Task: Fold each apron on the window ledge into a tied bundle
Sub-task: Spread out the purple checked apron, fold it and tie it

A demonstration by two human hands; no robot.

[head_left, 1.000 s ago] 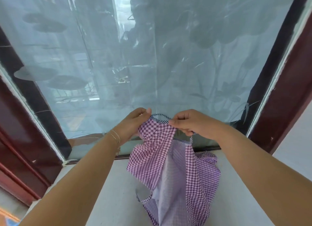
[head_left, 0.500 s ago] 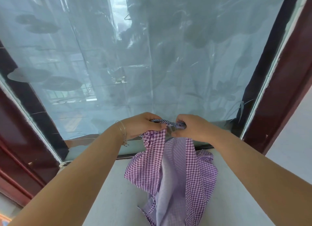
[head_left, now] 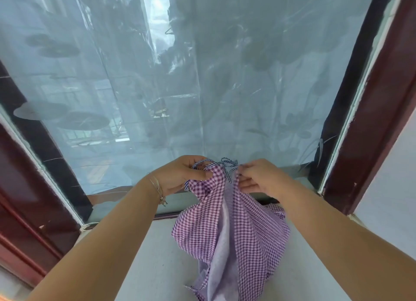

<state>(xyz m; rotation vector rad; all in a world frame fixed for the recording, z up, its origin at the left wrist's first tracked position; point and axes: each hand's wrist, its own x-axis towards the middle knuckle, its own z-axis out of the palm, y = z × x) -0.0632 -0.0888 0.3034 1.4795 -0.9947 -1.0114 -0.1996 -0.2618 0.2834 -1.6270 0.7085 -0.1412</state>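
So I've got the purple checked apron hanging straight down from both hands over the window ledge, long axis vertical, its bottom bunched on the ledge. My left hand pinches one top corner with the striped strap, my right hand the other, close together, neither really nearer.

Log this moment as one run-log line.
left hand: grips apron top | right hand: pinches apron top | apron: hanging over ledge | bundle: not tied
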